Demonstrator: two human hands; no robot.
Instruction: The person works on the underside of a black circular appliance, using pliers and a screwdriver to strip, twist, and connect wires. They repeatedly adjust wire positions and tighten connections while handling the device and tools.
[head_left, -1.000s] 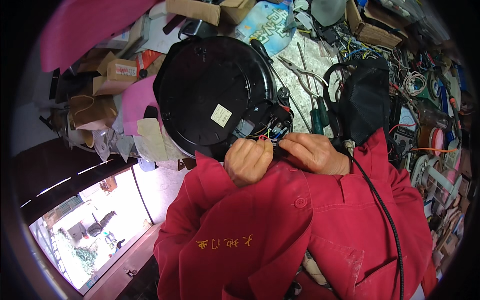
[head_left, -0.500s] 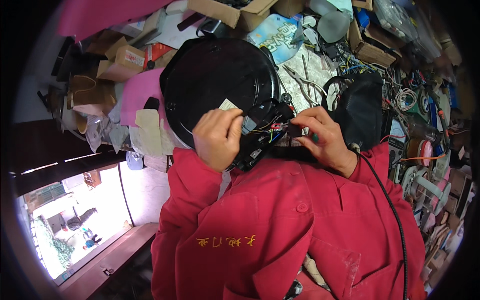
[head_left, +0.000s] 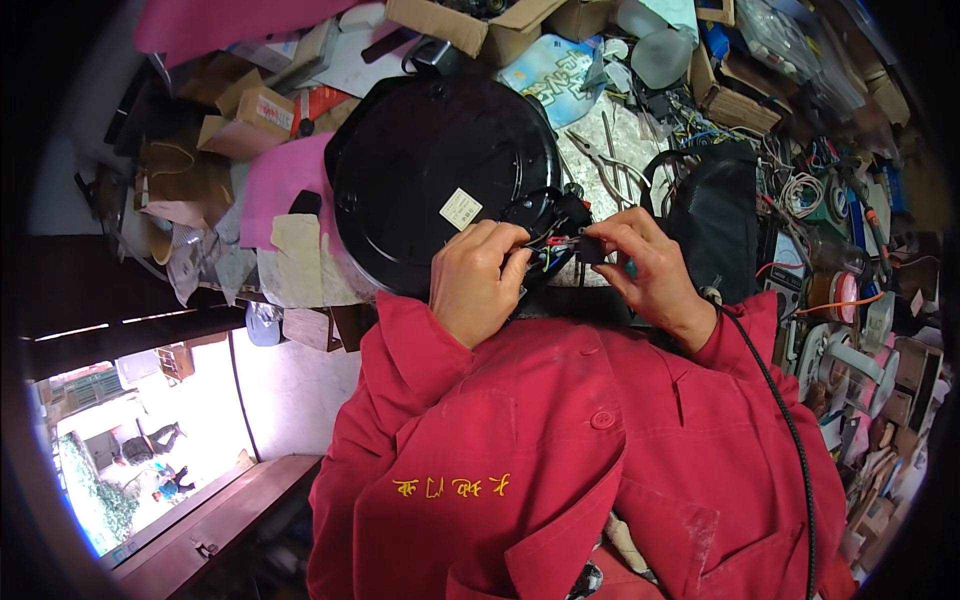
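Observation:
A round black appliance (head_left: 430, 170) lies bottom-up on the cluttered bench, with a small white label on its base. At its near right edge a bundle of coloured wires (head_left: 548, 255) comes out of an opening. My left hand (head_left: 478, 285) rests against that edge and pinches the wires. My right hand (head_left: 645, 272) holds a small black connector part (head_left: 592, 250) at the end of the wires, between thumb and fingers. Both sleeves are red.
A black bag or case (head_left: 722, 225) stands right of my hands. Pliers (head_left: 612, 165) lie behind it. Cardboard boxes (head_left: 250, 115) pile up at the left, wire spools and tools (head_left: 830, 290) at the right. A black cable (head_left: 790, 440) runs down over my right sleeve.
Both hands have moved slightly up and apart along the appliance's edge. The right hand now holds the small black part out at the end of the wires.

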